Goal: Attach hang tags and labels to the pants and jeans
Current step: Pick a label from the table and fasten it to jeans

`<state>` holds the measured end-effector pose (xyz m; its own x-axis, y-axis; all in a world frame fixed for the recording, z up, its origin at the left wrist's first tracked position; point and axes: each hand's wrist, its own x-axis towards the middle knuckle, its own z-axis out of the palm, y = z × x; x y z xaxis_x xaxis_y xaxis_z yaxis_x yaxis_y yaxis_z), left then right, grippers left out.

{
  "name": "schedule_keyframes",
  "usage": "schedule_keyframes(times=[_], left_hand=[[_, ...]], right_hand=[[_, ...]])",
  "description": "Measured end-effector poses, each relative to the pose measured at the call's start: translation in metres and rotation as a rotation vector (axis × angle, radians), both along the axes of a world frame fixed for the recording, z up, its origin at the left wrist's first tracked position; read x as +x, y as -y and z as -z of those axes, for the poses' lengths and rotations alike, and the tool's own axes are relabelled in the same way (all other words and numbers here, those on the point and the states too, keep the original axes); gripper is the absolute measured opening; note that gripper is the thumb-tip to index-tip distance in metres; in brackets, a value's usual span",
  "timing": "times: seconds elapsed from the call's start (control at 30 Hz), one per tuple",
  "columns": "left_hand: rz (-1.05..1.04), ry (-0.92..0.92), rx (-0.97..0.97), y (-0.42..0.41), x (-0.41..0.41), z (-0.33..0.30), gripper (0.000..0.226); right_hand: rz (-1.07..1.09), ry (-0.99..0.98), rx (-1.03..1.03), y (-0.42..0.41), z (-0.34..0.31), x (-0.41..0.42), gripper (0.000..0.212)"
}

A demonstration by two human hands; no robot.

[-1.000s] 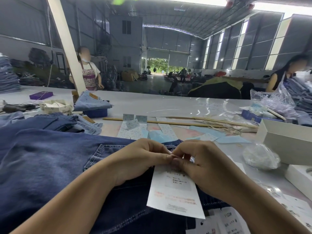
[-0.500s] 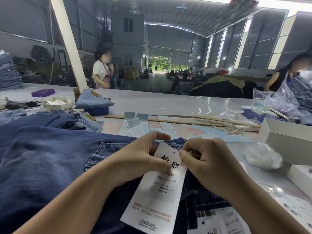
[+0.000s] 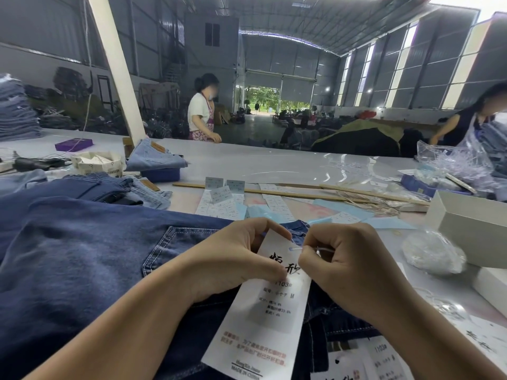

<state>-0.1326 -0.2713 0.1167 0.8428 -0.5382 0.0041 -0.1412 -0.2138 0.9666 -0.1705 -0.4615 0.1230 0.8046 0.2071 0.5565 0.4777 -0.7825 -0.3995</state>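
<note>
Dark blue jeans (image 3: 82, 259) lie spread on the table in front of me, back pocket up. Over them I hold a long white hang tag (image 3: 267, 316) with black characters and printed size text. My left hand (image 3: 233, 259) pinches the tag's upper left edge between thumb and fingers. My right hand (image 3: 345, 264) pinches a thin white plastic tie (image 3: 296, 249) that passes through the hole near the tag's top. More white tags (image 3: 362, 360) lie under my right forearm.
Small label strips and light blue papers (image 3: 227, 204) lie ahead, with wooden sticks (image 3: 288, 192). White boxes (image 3: 472, 226) and a clear bag (image 3: 433, 250) sit to the right. Folded light jeans (image 3: 153, 157) and a tag box (image 3: 97, 163) stand left. Two people work at the table's far side.
The tag has swung from hanging below my fingers to standing between my hands, printed face up. The white tie now shows at its hole. The person at the far left has walked right.
</note>
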Motion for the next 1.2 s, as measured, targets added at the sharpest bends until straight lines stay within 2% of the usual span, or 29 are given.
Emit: schedule_keyframes(times=[0.47, 0.63, 1.0, 1.1, 1.2], left_hand=[[0.014, 0.048, -0.046, -0.0004, -0.0016, 0.0022, 0.043], [0.012, 0.060, -0.117, -0.0015, -0.0038, 0.0006, 0.042], [0.075, 0.028, -0.236, -0.0017, -0.0061, 0.0009, 0.042], [0.049, -0.049, -0.296, 0.0007, -0.0001, 0.0025, 0.049], [0.058, 0.015, -0.274, 0.0003, -0.0005, 0.0043, 0.052]], right_hand=[[0.008, -0.077, -0.120, -0.0021, -0.0032, 0.0038, 0.019], [0.052, -0.034, -0.187, -0.0041, -0.0040, 0.0025, 0.018], [0.035, -0.038, -0.121, -0.0045, -0.0019, 0.0029, 0.016], [0.008, -0.052, -0.078, -0.0048, -0.0014, 0.0008, 0.013], [-0.014, -0.054, -0.056, -0.0042, -0.0039, 0.0018, 0.020]])
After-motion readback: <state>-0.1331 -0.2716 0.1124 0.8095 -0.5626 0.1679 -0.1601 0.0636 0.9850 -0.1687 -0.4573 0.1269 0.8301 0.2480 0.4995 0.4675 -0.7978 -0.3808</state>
